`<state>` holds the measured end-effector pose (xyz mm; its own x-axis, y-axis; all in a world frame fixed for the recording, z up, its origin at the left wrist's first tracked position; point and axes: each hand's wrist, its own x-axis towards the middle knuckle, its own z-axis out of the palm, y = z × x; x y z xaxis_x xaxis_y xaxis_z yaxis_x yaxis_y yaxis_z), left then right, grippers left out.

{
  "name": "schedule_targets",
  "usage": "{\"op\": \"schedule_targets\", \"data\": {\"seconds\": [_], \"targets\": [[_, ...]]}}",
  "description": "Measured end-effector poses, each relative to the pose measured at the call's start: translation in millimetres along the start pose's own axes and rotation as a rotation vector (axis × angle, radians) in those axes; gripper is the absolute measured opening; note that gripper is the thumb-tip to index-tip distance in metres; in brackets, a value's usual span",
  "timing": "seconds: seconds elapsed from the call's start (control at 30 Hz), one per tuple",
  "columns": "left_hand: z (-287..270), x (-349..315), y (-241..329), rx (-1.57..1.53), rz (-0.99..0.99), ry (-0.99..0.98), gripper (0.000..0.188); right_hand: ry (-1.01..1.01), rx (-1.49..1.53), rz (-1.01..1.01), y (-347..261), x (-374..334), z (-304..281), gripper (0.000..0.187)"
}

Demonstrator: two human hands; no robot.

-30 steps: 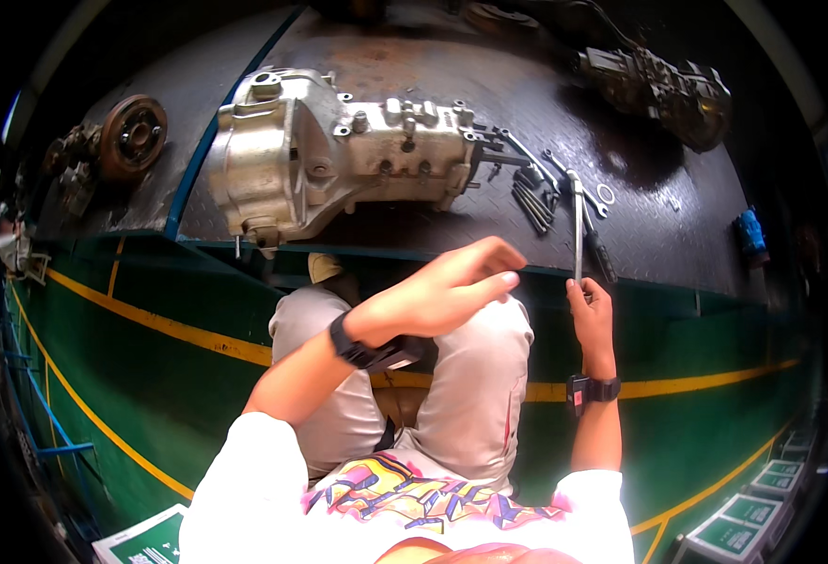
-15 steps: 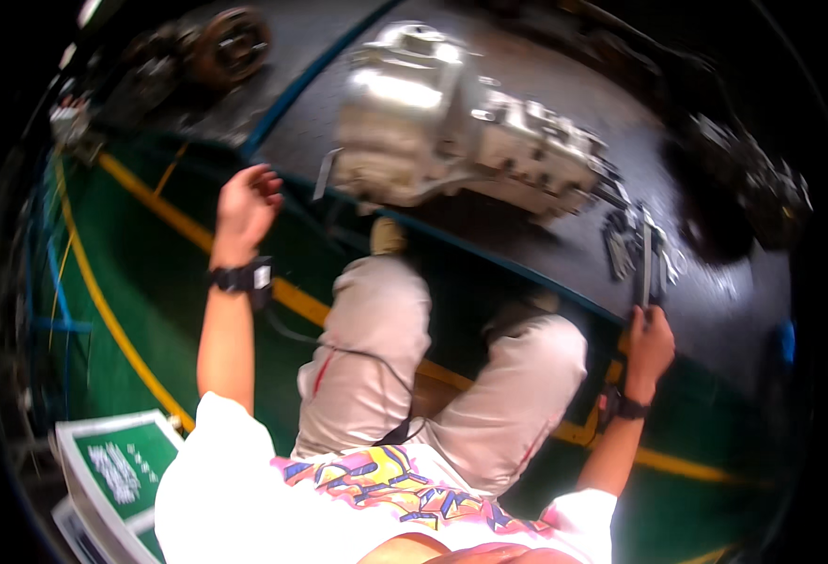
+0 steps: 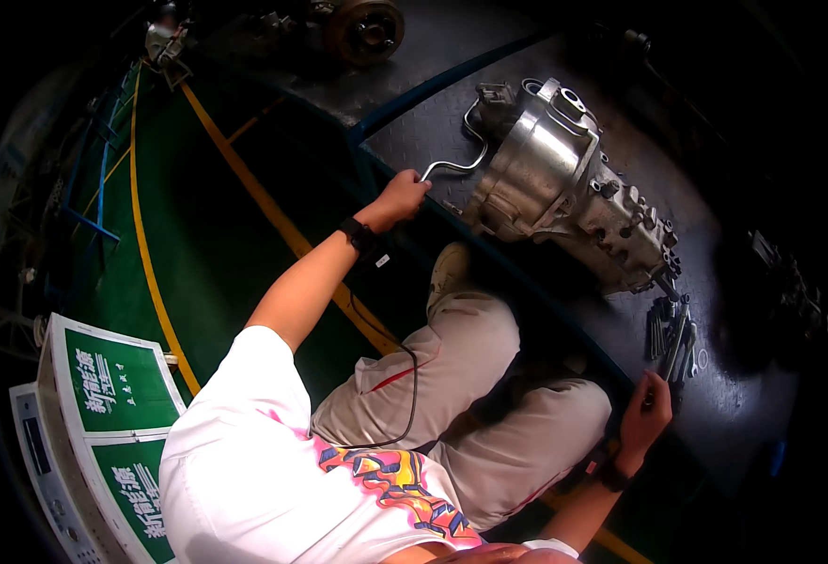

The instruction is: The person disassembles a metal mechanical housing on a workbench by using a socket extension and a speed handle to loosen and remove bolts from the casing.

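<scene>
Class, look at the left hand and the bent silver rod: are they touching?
Touching. The head view shows the left hand closed around the rod's near end, with the bent silver rod extending from its fingers.

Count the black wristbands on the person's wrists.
2: one wristband below the left hand, which grips a bent metal rod; another wristband below the right hand.

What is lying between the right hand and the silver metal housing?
Head view: hand tools lie between the right hand and the silver housing, on the dark bench.
</scene>
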<state>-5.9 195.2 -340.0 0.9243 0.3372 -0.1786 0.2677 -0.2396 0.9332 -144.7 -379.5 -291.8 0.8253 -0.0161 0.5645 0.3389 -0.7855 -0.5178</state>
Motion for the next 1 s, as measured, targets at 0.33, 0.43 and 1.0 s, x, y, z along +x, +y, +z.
{"op": "schedule_targets", "data": {"seconds": [0.33, 0.43, 1.0], "targets": [[-24, -17, 16, -0.508, -0.385, -0.328, 0.041, -0.084, 0.2, 0.135, -14, 9, -27, 0.012], [-34, -24, 3, -0.441, -0.33, -0.21, 0.056, -0.239, 0.342, 0.174, -45, 35, -20, 0.013], [-137, -222, 209, -0.749, 0.449, -0.521, 0.054, -0.292, 2.687, -0.375, -245, 157, -108, 0.031]]}}
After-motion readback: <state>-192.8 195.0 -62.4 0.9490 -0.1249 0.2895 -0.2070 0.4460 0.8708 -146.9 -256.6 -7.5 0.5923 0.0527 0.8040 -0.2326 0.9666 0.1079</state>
